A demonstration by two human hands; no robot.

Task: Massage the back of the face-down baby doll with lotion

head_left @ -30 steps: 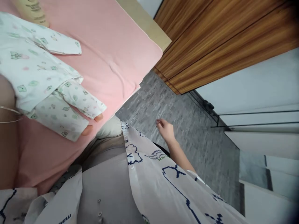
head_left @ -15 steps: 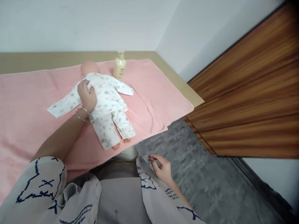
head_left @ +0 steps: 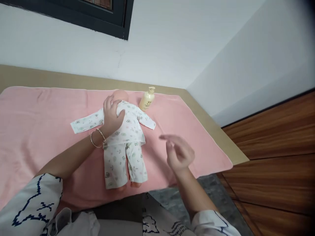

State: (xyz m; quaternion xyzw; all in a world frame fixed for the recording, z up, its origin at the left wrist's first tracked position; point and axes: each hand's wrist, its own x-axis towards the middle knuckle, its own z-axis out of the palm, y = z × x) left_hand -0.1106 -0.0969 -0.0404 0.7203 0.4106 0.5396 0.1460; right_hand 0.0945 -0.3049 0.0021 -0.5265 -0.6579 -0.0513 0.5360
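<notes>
A baby doll [head_left: 126, 137] in a white printed suit lies on its back on a pink towel [head_left: 36, 131]. My left hand [head_left: 111, 114], a bangle at the wrist, rests flat on the doll's chest and shoulder with fingers spread. My right hand [head_left: 178, 152] hovers above the towel to the right of the doll's legs. Its fingers are loosely apart and hold nothing; it is slightly blurred. A small yellow pump bottle [head_left: 147, 99] stands just beyond the doll's right sleeve.
The towel covers a tan table [head_left: 216, 131] set into a corner of white walls. A dark window frame [head_left: 98, 16] sits above. Wooden panelling [head_left: 275, 157] is at the right, grey floor [head_left: 211, 186] below the table's edge.
The view has swung up from the floor to the table. My right hand rose from beside my hip to above the towel. My left hand stayed on the doll.
</notes>
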